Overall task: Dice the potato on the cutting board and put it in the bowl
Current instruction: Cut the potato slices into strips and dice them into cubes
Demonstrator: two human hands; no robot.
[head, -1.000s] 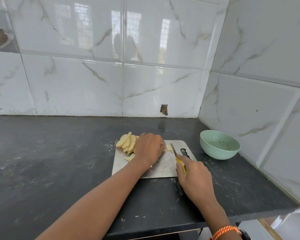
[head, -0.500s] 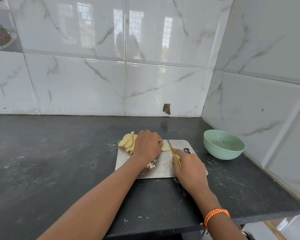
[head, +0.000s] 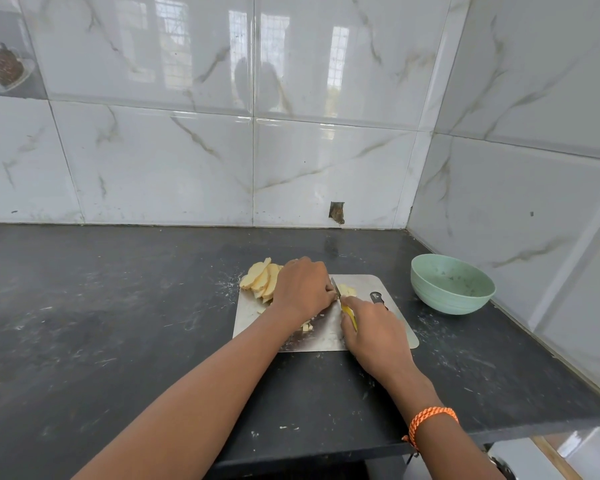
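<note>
Potato piece [head: 346, 290] on cutting board [head: 364, 327] being steadied by curled left hand [head: 303, 289] for cutting; knife [head: 342, 301] being gripped by right hand [head: 373, 329]; slices [head: 261, 280] being kept aside at board's far-left corner; bowl [head: 452, 284] waiting right on worktop [head: 118, 323]

It was a home kitchen, probably. Glossy marble-patterned wall tiles [head: 187, 161] met in a corner above a dark stone tabletop [head: 101, 323]. A steel cutting board [head: 361, 282] and green bowl [head: 440, 299] sat there.

Walls: glossy white marble-veined tiles [head: 187, 168] meeting in a corner
Light: window reflections [head: 174, 39] on tiles
Table: dark, scuffed stone [head: 101, 323]
</note>
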